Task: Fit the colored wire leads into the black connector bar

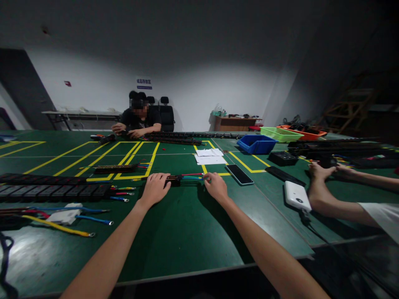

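A short black wire harness lies in front of me on the green table, with red and blue wires coming out of its right end. My left hand is closed over its left part, knuckles up, covering some of it. At the right end, my right hand pinches the tips of the wires; the fingers hide the exact grip. Just beyond lies a similar wire bundle, apart from both hands.
Black socket strips and lugged cables lie to the left. A phone, white papers, a blue bin and a white power bank are to the right. A co-worker's hands work beside it; another person sits opposite.
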A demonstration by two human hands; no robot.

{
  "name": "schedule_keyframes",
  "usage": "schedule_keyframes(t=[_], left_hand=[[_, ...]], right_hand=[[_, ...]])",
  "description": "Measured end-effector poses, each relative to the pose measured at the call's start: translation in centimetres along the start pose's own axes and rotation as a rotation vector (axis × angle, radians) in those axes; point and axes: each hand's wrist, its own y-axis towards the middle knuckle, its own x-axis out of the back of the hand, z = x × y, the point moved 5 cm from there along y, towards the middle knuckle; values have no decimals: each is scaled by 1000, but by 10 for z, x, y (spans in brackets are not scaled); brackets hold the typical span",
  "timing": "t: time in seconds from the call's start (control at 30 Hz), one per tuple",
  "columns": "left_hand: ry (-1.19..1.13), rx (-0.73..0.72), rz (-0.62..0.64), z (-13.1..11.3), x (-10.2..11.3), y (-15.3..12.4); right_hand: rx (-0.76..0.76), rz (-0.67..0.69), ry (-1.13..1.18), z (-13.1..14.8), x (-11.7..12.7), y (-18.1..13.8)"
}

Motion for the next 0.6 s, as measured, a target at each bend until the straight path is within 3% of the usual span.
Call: schedule_keyframes(t=[0.17,0.6], left_hand=[[0,5,-4,1,-1,0],[14,-15,-24,1,-1,1]], right_hand=[[-1,91,-33,-3,-6,1],[-75,-34,35,-3,2,2]])
